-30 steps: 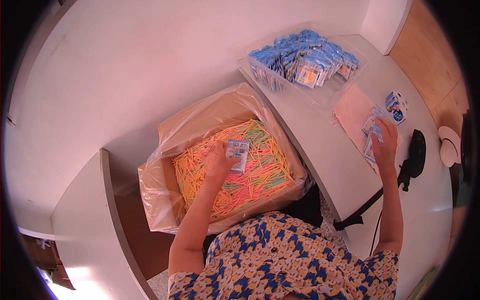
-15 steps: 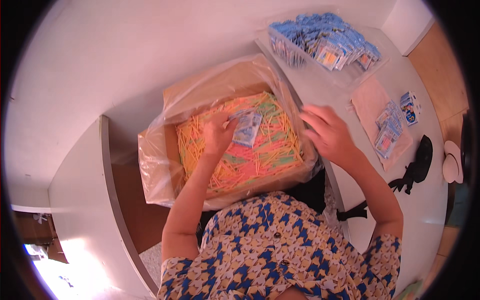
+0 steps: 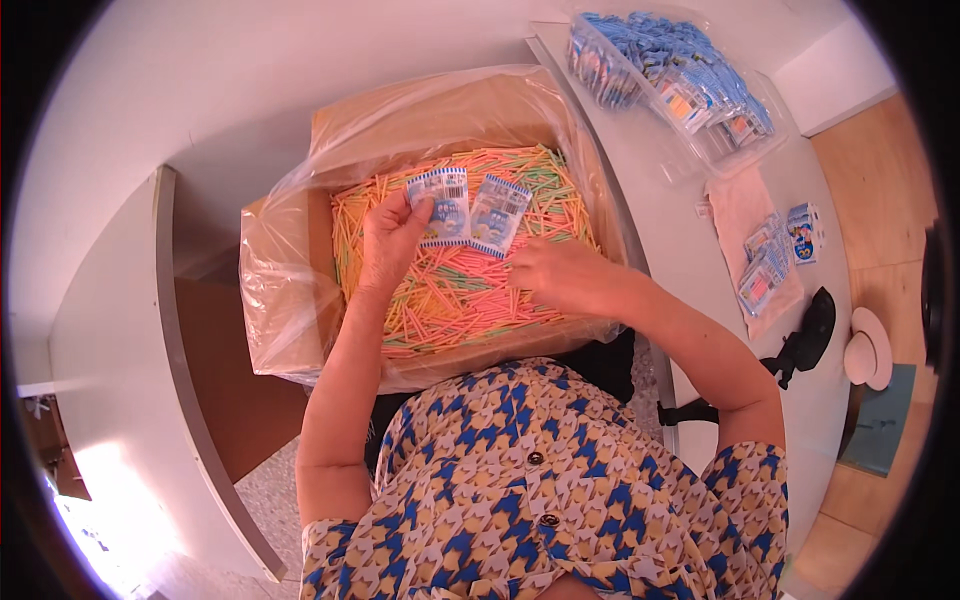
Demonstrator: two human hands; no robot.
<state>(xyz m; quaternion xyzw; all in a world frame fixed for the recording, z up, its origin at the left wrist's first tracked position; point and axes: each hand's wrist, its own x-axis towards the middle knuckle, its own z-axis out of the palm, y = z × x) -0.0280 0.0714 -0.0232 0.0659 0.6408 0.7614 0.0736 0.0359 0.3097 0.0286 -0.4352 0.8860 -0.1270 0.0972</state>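
Between thumb and fingers, my left hand (image 3: 392, 235) pinches a small blue-and-white packet (image 3: 442, 207) over the sticks. A second packet (image 3: 500, 214) of the same kind slants beside it, their lower edges meeting; whether my fingers hold it too, I cannot tell. Just right of the packets, my right hand (image 3: 560, 275) is down at the sticks with its fingers curled closed. Its fingertips hide whatever may be in them. Under both hands, thin pastel sticks (image 3: 450, 310) in pink, yellow, orange and green fill a cardboard box (image 3: 420, 115) lined with clear plastic.
On the grey table (image 3: 640, 190) at right, a clear plastic bin (image 3: 640, 110) holds many blue packets. Nearer lie a pink cloth (image 3: 735, 195) with several packets (image 3: 765, 270), a blue card (image 3: 803, 232) and a black strapped item (image 3: 800, 335). A curved panel (image 3: 165, 300) stands left.
My right hand has come from the box's right edge in over the sticks, its fingers now curled. The packets by my left hand have spread apart into two. The whole view has shifted slightly.
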